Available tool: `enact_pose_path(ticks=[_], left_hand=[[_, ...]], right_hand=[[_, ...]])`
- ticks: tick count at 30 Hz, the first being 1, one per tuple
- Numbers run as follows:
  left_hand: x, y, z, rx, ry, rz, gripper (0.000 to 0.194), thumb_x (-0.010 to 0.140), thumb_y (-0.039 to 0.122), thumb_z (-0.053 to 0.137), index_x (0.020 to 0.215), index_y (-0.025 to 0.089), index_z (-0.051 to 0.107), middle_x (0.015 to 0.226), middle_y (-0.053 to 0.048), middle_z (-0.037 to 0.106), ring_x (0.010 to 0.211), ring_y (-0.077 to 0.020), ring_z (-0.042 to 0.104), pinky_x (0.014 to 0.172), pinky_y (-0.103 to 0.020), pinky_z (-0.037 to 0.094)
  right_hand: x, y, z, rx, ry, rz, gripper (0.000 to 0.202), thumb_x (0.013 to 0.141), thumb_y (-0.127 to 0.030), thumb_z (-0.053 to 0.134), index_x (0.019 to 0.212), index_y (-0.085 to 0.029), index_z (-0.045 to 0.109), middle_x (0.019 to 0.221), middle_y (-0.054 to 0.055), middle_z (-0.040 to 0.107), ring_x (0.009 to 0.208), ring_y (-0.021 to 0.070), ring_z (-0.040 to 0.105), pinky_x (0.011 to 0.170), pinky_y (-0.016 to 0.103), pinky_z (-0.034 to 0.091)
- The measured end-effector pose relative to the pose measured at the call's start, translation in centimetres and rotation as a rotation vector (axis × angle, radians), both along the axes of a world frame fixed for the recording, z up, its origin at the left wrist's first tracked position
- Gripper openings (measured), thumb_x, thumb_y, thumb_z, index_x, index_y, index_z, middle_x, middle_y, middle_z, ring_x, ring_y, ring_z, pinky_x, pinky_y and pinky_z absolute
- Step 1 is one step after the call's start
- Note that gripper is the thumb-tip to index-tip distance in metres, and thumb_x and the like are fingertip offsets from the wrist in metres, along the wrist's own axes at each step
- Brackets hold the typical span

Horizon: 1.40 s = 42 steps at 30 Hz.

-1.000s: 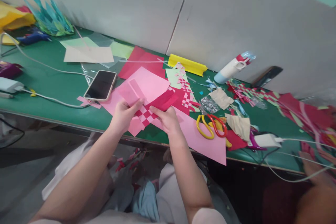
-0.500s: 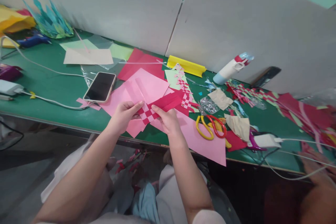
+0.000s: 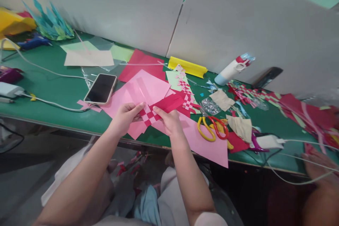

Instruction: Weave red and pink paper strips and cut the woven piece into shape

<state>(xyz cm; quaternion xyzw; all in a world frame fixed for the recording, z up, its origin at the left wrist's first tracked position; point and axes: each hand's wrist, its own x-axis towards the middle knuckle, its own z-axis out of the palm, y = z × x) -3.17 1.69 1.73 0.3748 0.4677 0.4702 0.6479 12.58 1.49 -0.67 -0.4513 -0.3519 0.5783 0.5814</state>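
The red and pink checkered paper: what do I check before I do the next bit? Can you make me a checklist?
1. Left hand has a grip: ok, its fingers pinch the checkered paper on the left side.
2. Right hand has a grip: ok, its thumb is on top, beside the plain red part.
3. Scissors away from your fingers: ok, they lie off to the right.
4. Phone clear of your hands: ok, it lies apart, to the left.
5. Big pink sheet all on the table: not ok, a corner sticks out past the edge.
6. Underside woven neatly: cannot tell, it is hidden.
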Motion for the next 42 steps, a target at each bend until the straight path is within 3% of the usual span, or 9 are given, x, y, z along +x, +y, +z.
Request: enact_pose_path(ticks=[5, 15, 25, 36, 42], left_hand=[[-0.2, -0.1, -0.2, 0.013, -0.010, -0.113, 0.038, 0.064, 0.051, 0.079, 0.067, 0.014, 0.068, 0.064, -0.005, 0.069, 0.060, -0.0139, 0.065, 0.067, -0.029, 0.058], [-0.3, 0.1, -0.3, 0.032, 0.009, -0.066, 0.038, 0.061, 0.047, 0.081, 0.061, 0.014, 0.064, 0.061, -0.003, 0.066, 0.059, -0.0131, 0.065, 0.066, -0.028, 0.058], [-0.7, 0.4, -0.7, 0.049, 0.071, -0.030, 0.031, 0.061, 0.041, 0.082, 0.063, 0.014, 0.068, 0.060, -0.001, 0.065, 0.054, -0.0098, 0.060, 0.061, -0.023, 0.055], [-1.5, 0.7, -0.7, 0.021, 0.143, -0.063, 0.033, 0.058, 0.041, 0.084, 0.064, 0.012, 0.070, 0.061, -0.004, 0.066, 0.055, -0.0111, 0.061, 0.059, -0.024, 0.055], [-2.4, 0.8, -0.5, -0.023, 0.254, -0.180, 0.029, 0.062, 0.036, 0.082, 0.053, 0.014, 0.065, 0.050, -0.005, 0.062, 0.047, -0.0114, 0.058, 0.052, -0.024, 0.054]], right_hand=[[-0.2, 0.1, 0.1, 0.006, 0.032, -0.059, 0.027, 0.061, -0.033, 0.083, 0.082, -0.019, 0.071, 0.085, 0.002, 0.075, 0.081, 0.0202, 0.071, 0.079, 0.035, 0.057], [-0.4, 0.4, 0.1, 0.026, 0.025, -0.111, 0.028, 0.066, -0.041, 0.079, 0.079, -0.018, 0.069, 0.083, 0.003, 0.073, 0.079, 0.0195, 0.069, 0.072, 0.031, 0.056], [0.7, 0.4, 0.1, -0.038, -0.076, 0.049, 0.032, 0.062, -0.044, 0.081, 0.057, -0.016, 0.066, 0.052, 0.000, 0.062, 0.049, 0.0118, 0.057, 0.057, 0.028, 0.052], [1.5, 0.3, 0.1, -0.054, -0.056, 0.050, 0.027, 0.062, -0.037, 0.082, 0.056, -0.015, 0.067, 0.050, 0.000, 0.063, 0.047, 0.0112, 0.058, 0.057, 0.027, 0.053], [3.8, 0.5, 0.0, -0.075, -0.204, 0.018, 0.029, 0.058, -0.037, 0.083, 0.074, -0.017, 0.070, 0.061, 0.000, 0.068, 0.050, 0.0127, 0.060, 0.051, 0.026, 0.050]])
